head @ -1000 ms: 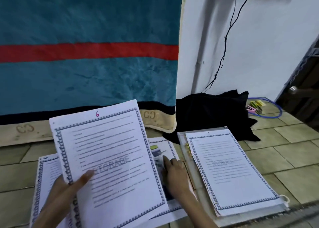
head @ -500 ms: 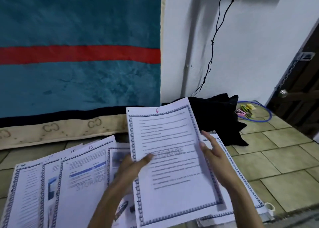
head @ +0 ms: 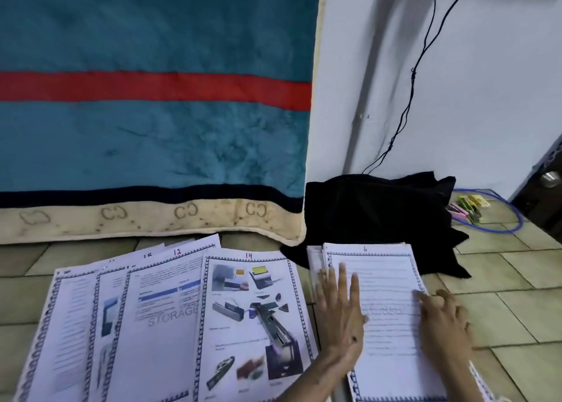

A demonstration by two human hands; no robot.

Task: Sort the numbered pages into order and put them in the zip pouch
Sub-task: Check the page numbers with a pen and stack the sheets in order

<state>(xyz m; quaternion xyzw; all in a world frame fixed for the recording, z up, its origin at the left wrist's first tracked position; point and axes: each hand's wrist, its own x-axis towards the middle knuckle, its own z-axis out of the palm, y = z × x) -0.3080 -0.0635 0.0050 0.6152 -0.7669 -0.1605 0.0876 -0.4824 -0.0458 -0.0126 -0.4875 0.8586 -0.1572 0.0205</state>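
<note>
Head view shows page 6 [head: 384, 295] lying on top of the sorted stack [head: 316, 258] at the right, on the tiled floor [head: 517, 280]. The left hand [head: 339, 313] lies flat on the left part of this page with straight fingers, gripping nothing. The right hand [head: 442, 322] rests at the right edge with its fingers curled on the paper; whether it pinches the edge I cannot tell. The unsorted pages lie fanned at the left, with page 14 [head: 252, 319] on top, beside page 12 [head: 164, 304] and others partly covered. The zip pouch I cannot make out with certainty; it may be under the stack.

I judge the step in hand is to square page 6 onto the stack. To do it well, the flat hand should press lightly while the other one pushes the edges until they are even, so the sheets below do not slide. After this the number 7 should be searched in the fan, without mixing the covered pages
</note>
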